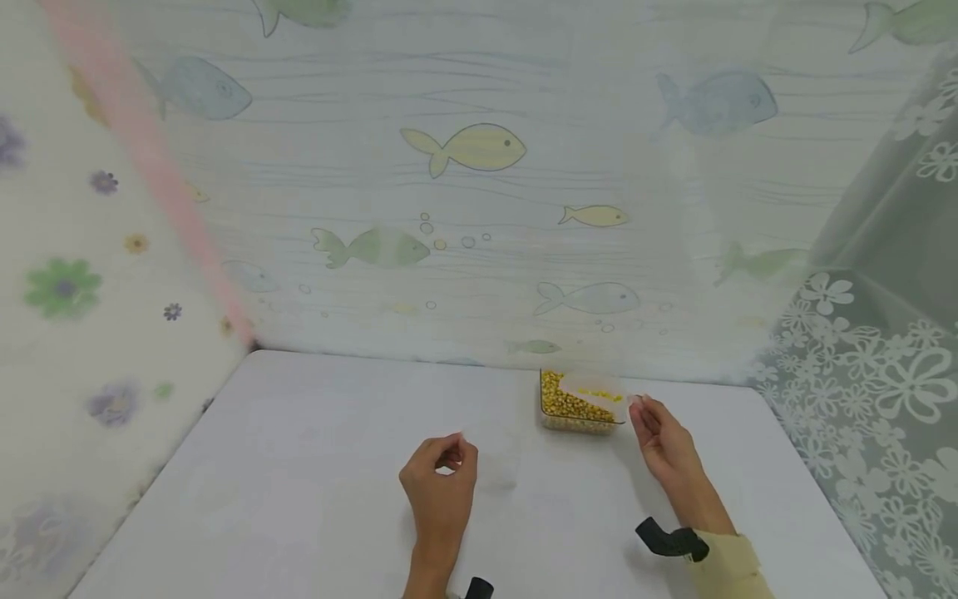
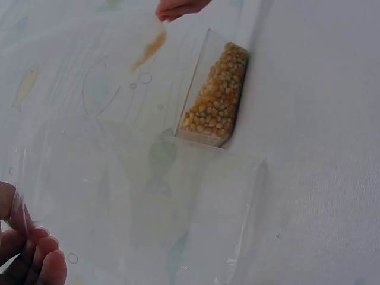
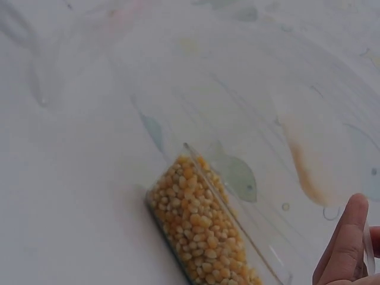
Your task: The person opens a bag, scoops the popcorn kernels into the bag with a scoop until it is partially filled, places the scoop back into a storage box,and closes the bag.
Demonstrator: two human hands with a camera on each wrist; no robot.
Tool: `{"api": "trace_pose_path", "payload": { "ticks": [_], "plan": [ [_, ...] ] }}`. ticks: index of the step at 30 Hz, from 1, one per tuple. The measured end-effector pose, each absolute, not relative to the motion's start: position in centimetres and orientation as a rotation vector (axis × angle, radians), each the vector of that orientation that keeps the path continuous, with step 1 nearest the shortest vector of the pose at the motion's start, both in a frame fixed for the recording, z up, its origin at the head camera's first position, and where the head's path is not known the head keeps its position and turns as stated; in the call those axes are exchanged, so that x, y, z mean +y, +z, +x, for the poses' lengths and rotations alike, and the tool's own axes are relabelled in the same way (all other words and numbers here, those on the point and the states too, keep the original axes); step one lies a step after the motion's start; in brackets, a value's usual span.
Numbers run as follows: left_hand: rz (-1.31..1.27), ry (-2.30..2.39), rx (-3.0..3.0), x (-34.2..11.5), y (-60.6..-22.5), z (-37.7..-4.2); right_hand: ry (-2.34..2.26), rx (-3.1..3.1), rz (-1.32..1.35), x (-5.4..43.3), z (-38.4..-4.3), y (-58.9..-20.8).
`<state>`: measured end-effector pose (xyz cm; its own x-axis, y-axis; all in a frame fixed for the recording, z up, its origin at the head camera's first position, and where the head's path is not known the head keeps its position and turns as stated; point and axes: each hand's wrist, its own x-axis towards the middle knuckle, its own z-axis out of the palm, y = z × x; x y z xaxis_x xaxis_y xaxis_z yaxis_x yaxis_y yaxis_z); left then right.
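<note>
My left hand (image 1: pixel 440 491) pinches the edge of a clear plastic bag (image 2: pixel 136 202) between thumb and fingers. The bag hangs open over the table and is barely visible from the head. Farther right, my right hand (image 1: pixel 669 445) grips the handle end of a translucent white scoop (image 3: pixel 312 151). The scoop is held above a clear rectangular container (image 1: pixel 576 430) of yellow corn kernels (image 3: pixel 202 231). A yellowish tint shows along the scoop's underside; whether kernels lie in it I cannot tell. In the left wrist view, the kernels are heaped toward one side of the container.
A white table (image 1: pixel 322 466) carries the container near its back edge. Behind it hangs a curtain (image 1: pixel 464 274) printed with fish. A flower-patterned lace curtain (image 1: pixel 883 399) borders the right side, and a flowered sheet (image 1: pixel 97 333) the left.
</note>
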<state>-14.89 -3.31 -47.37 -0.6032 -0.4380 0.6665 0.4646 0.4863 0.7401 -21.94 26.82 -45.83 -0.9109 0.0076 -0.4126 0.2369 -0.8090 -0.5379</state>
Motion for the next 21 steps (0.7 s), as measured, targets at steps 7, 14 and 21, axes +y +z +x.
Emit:
{"api": "trace_pose_path", "payload": {
  "ticks": [7, 14, 21],
  "plan": [
    [-0.008, -1.257, -1.833, -3.3, -47.6, -14.9, -2.734, 1.006, 0.568, 26.0, -20.8, -45.5],
    [-0.009, -1.261, -1.844, -3.2, -47.7, -14.9, -2.646, 1.142, 0.545, 24.7, -19.5, -45.5],
    [0.003, -1.256, -1.861, -3.1, -47.6, -14.8, -2.605, 1.25, 0.43, 22.8, -18.2, -45.2]
  ]
}}
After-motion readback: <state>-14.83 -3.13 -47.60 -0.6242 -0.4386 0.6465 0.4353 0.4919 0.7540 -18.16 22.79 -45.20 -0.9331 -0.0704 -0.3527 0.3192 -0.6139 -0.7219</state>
